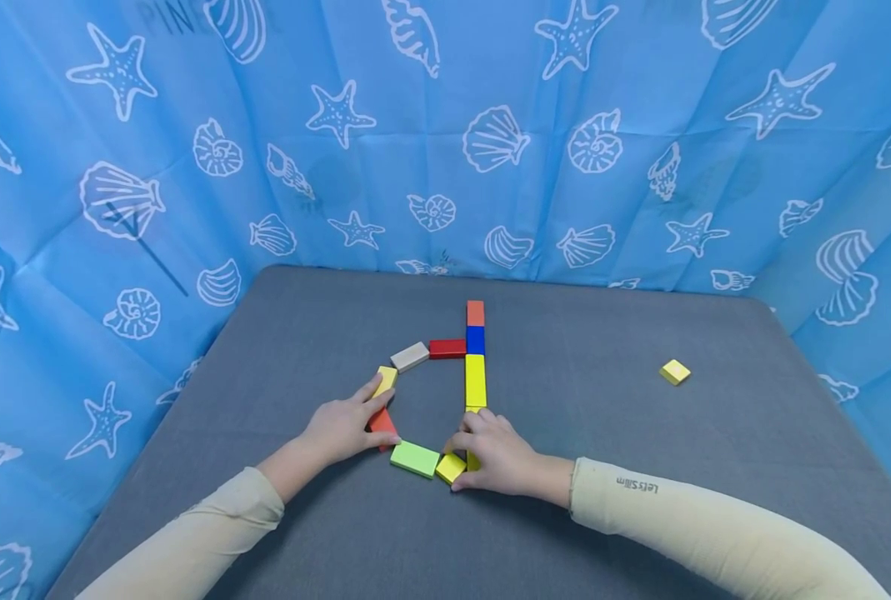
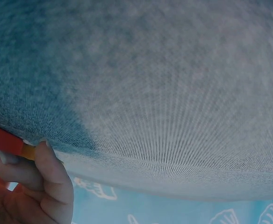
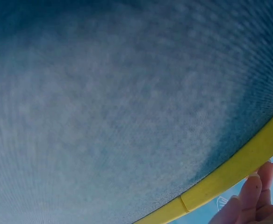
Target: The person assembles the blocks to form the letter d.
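My left hand (image 1: 343,425) rests at the left side of a block ring. Its fingertips touch a pale yellow block (image 1: 387,381), and its thumb lies at the lower end of an orange block (image 1: 382,425). My right hand (image 1: 501,454) pinches a small yellow block (image 1: 451,467) between thumb and finger, beside a light green block (image 1: 415,459). That hand partly covers the lower yellow block of a straight column; its long yellow side (image 3: 230,175) shows in the right wrist view. In the left wrist view, curled fingers are near the orange block (image 2: 3,138).
Above the hands, the column continues with a yellow block (image 1: 475,380), a blue block (image 1: 475,340) and an orange block (image 1: 475,313). A red block (image 1: 448,349) and a whitish block (image 1: 411,357) form the ring's top. Another small yellow block (image 1: 674,372) lies apart, far right on the grey table (image 1: 603,333).
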Available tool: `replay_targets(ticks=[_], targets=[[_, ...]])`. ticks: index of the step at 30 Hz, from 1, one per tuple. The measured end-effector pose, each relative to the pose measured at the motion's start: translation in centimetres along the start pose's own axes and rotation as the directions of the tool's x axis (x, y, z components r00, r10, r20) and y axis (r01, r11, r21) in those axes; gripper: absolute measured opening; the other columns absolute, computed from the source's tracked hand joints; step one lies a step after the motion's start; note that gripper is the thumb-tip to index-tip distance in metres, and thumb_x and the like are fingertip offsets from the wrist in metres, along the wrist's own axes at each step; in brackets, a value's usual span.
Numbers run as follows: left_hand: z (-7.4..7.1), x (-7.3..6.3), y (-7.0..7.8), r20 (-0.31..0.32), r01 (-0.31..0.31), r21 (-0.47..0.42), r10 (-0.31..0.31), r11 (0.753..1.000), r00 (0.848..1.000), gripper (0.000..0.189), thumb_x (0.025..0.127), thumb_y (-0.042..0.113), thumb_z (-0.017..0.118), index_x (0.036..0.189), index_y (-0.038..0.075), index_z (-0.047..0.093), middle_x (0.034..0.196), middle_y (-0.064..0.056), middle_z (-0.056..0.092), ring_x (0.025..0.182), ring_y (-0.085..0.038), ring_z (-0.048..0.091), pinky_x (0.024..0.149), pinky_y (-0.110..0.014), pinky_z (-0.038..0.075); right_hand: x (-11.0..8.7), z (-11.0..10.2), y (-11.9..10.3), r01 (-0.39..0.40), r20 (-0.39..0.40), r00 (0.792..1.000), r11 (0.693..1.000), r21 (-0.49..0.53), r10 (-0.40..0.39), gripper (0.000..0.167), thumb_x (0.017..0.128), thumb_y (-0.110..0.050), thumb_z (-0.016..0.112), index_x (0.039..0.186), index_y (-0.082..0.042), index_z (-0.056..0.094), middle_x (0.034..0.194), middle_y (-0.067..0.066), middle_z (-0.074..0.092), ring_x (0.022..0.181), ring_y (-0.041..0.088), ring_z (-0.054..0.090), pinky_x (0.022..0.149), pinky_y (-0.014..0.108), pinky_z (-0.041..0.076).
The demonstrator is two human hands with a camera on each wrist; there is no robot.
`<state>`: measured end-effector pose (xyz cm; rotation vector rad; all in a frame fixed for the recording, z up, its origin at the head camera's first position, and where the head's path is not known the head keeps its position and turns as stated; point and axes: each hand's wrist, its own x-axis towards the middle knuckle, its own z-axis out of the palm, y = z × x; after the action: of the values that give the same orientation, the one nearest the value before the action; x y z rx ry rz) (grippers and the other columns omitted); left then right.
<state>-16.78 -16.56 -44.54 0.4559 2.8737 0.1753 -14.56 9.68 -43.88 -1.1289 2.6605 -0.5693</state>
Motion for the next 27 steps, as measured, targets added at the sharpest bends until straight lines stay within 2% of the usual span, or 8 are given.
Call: replay_targets(ticks=[10, 16, 27], targets=[[-0.06, 0.05, 0.10, 0.011, 0.001, 0.000, -0.001, 1.000, 1.000, 0.082, 0.083, 0.064, 0.063, 0.150, 0.021, 0.041, 0.158, -0.008, 0.026, 0.104, -0.031, 0.062, 0.069, -0.039, 0.050, 0.06, -0.03, -0.01, -0.022, 0.005, 1.000, 1.000, 0.000, 0.022, 0.043, 0.078, -0.038, 0.082, 0.114, -0.016, 0.072, 0.092, -0.006, 0.046, 0.088, 0.014, 0.039, 0.072, 0.031, 0.032], [-0.13, -0.05, 0.13, 0.004, 0.002, 0.007, -0.002, 1.000, 1.000, 0.082, 0.083, 0.063, 0.063, 0.150, 0.021, 0.041, 0.158, -0.007, 0.027, 0.105, -0.031, 0.061, 0.071, -0.040, 0.050, 0.16, -0.11, -0.06, -0.042, 0.005, 0.999, 0.999, -0.012, 0.042, 0.043, 0.076, -0.039, 0.083, 0.110, -0.014, 0.072, 0.091, -0.006, 0.045, 0.088, 0.014, 0.040, 0.071, 0.033, 0.032], [-0.08, -0.06, 0.12, 0.006, 0.014, 0.016, -0.014, 1.000, 1.000, 0.083, 0.083, 0.063, 0.064, 0.150, 0.021, 0.041, 0.158, -0.008, 0.027, 0.107, -0.032, 0.061, 0.073, -0.041, 0.051, 0.03, -0.09, 0.14, 0.019, 0.012, 1.000, 1.000, 0.006, -0.019, 0.042, 0.079, -0.033, 0.080, 0.117, -0.017, 0.071, 0.093, -0.007, 0.046, 0.089, 0.013, 0.038, 0.072, 0.031, 0.031]])
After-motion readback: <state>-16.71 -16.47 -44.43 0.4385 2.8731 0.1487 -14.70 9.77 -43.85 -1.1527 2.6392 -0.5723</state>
